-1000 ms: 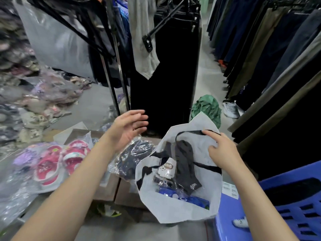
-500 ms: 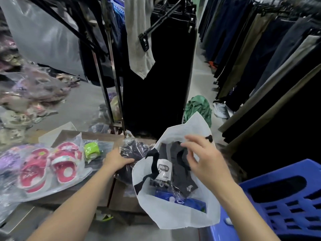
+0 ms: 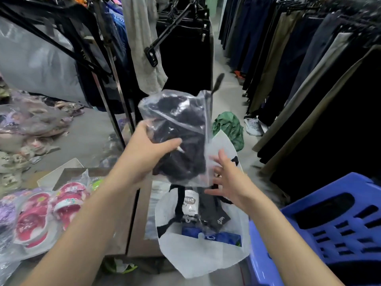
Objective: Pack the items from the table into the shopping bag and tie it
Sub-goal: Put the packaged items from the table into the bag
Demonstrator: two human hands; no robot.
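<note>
Racks [image 3: 288, 58] behind; packet's [image 3: 181, 129] dark contents blurred.
My left hand [image 3: 148, 153] had lifted it, gripping; right hand [image 3: 228, 178] spread at four o'clock.

At frame centre the left hand [image 3: 144, 155] holds a packet of clothing [image 3: 179, 139] above the shopping bag [image 3: 202, 256], which stands lower centre with socks [image 3: 214, 213] in it. The right hand [image 3: 228, 182] is just right of the packet. Packed sandals [image 3: 35, 221] lie lower left, and 1 crate [image 3: 266, 265] sits lower right.

The brown table [image 3: 144, 240] carries bagged red sandals [image 3: 41, 215]. Left of the sandals lies a purple pack [image 3: 7, 213]. Behind the sandals sits a small green item [image 3: 97, 182].
</note>
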